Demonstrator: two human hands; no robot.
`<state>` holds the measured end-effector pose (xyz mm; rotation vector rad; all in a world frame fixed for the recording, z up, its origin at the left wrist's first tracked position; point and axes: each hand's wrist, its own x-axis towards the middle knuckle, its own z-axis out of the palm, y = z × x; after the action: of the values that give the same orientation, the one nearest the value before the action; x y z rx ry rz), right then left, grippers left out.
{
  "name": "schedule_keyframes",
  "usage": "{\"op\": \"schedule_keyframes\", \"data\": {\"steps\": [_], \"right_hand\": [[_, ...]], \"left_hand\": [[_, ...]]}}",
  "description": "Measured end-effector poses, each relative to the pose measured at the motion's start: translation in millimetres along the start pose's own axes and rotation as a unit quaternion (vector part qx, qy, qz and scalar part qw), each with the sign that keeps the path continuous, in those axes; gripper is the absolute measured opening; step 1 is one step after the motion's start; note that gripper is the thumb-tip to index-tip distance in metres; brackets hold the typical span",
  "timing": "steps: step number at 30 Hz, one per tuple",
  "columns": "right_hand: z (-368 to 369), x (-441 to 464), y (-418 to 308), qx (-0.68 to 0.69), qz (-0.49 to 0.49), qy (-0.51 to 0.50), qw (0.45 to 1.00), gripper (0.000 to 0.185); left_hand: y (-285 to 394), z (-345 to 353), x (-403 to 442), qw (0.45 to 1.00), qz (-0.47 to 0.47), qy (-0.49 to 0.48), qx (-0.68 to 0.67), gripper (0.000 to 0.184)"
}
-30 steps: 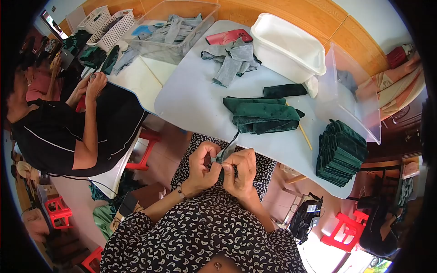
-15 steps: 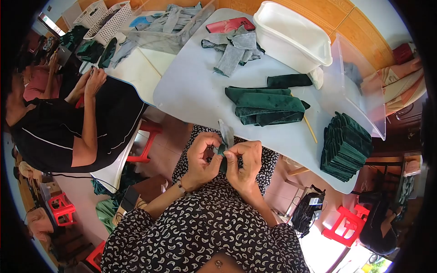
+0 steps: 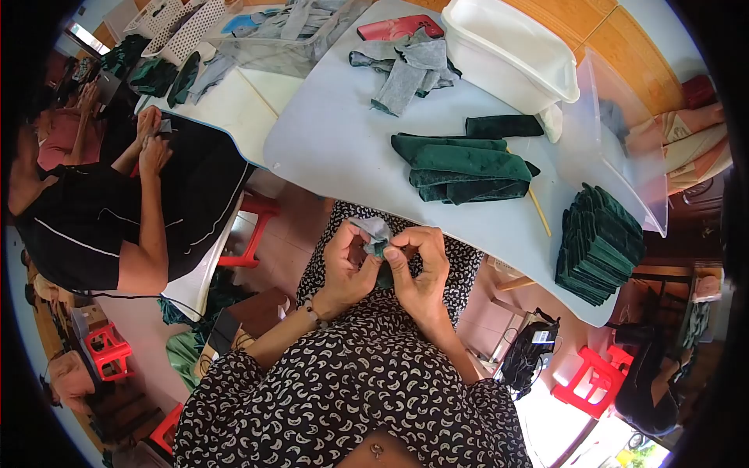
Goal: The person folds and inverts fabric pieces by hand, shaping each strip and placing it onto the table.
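Note:
My left hand [image 3: 349,264] and my right hand [image 3: 418,269] meet over my lap, just off the table's near edge. Between them is a small green velvet fabric piece [image 3: 375,232] with a grey underside, bunched up and partly folded back. Thumb and fingers of each hand pinch it; my fingers hide its lower part. On the table ahead lies a loose pile of dark green velvet strips [image 3: 468,170], with one flat strip [image 3: 505,126] just behind. Further back are several grey-backed fabric pieces [image 3: 411,74].
A neat stack of folded green velvet pieces [image 3: 599,248] sits at the table's right corner. A wooden stick [image 3: 540,212] pokes from the pile. Behind stand a white tub [image 3: 511,58] and a clear bin [image 3: 616,148]. A co-worker in black [image 3: 101,226] works at left.
The fabric's upper part has folded over and spread toward my left fingers, showing more grey. Both hands keep their pinch. My view has shifted slightly.

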<state>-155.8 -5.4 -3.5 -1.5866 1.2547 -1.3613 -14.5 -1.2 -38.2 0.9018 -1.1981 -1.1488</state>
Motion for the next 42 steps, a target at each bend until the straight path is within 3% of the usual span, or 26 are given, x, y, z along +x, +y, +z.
{"op": "schedule_keyframes", "data": {"steps": [1, 3, 5, 6, 8, 11, 13, 15, 16, 19, 23, 25, 27, 29, 35, 37, 42], "right_hand": [[0.4, -0.6, 1.6, 0.033, 0.032, 0.001, 0.999, 0.013], [0.0, 1.6, 2.1, 0.005, 0.006, 0.009, 1.0, 0.014], [-0.5, 4.2, 4.3, -0.129, -0.191, 0.033, 0.972, 0.016], [1.7, 4.0, 4.2, -0.135, -0.222, 0.037, 0.965, 0.016], [4.7, 4.1, 2.1, -0.116, -0.218, 0.028, 0.969, 0.015], [2.9, 4.2, 0.4, -0.093, -0.208, 0.008, 0.974, 0.013], [2.5, 1.5, -0.3, -0.089, -0.203, -0.005, 0.975, 0.012], [3.2, -3.8, -1.5, 0.0, -0.041, 0.045, 0.998, 0.014], [1.2, -1.9, -2.3, -0.015, -0.039, 0.036, 0.998, 0.016], [0.3, 0.6, 3.1, -0.046, -0.123, 0.004, 0.991, 0.014], [0.2, 0.7, 4.5, -0.052, -0.105, -0.004, 0.993, 0.012], [-0.4, 3.0, -4.0, -0.041, -0.145, -0.057, 0.987, 0.01], [0.0, 2.0, -5.4, -0.037, -0.165, -0.083, 0.982, 0.009], [0.9, 0.9, 0.0, -0.012, -0.103, -0.029, 0.994, 0.009], [2.8, 6.6, -9.4, -0.085, -0.091, -0.022, 0.992, 0.015], [2.3, 5.7, -6.9, -0.134, -0.181, -0.009, 0.974, 0.017], [4.9, 3.4, -11.9, -0.127, -0.22, -0.028, 0.967, 0.01]], "left_hand": [[-1.2, 0.9, -1.7, 1.0, -0.012, 0.006, -0.024, 0.026], [0.0, 5.1, -2.9, 0.999, -0.017, 0.017, -0.03, 0.028], [7.3, 8.9, -1.0, 0.999, -0.02, 0.031, -0.035, 0.031], [13.4, 11.9, 3.0, 0.997, -0.03, 0.054, -0.048, 0.03], [12.3, 10.4, 3.9, 0.994, -0.04, 0.077, -0.062, 0.029], [2.7, -3.6, -0.5, 1.0, 0.0, 0.029, -0.001, 0.025], [7.0, -7.3, 1.4, 0.994, 0.032, 0.006, 0.102, 0.021], [10.0, -7.4, 1.7, 0.994, 0.033, 0.003, 0.1, 0.022], [10.7, -8.0, 2.1, 0.995, 0.035, -0.002, 0.098, 0.024], [4.0, -4.2, 3.0, 0.997, 0.055, 0.023, 0.043, 0.025], [6.4, -2.8, 2.6, 0.999, 0.038, 0.03, 0.022, 0.022], [10.8, -1.4, 2.2, 0.989, -0.085, 0.067, -0.096, 0.02], [6.5, -8.8, 2.4, 0.991, -0.08, 0.064, -0.084, 0.017], [0.5, -11.5, 3.1, 0.998, 0.038, 0.044, 0.039, 0.018], [7.0, -14.2, -0.4, 0.987, 0.057, 0.003, 0.15, 0.018], [8.3, -12.1, -0.1, 0.993, 0.036, 0.009, 0.113, 0.018], [16.8, -3.9, -1.1, 0.999, 0.023, 0.04, 0.021, 0.017]]}}
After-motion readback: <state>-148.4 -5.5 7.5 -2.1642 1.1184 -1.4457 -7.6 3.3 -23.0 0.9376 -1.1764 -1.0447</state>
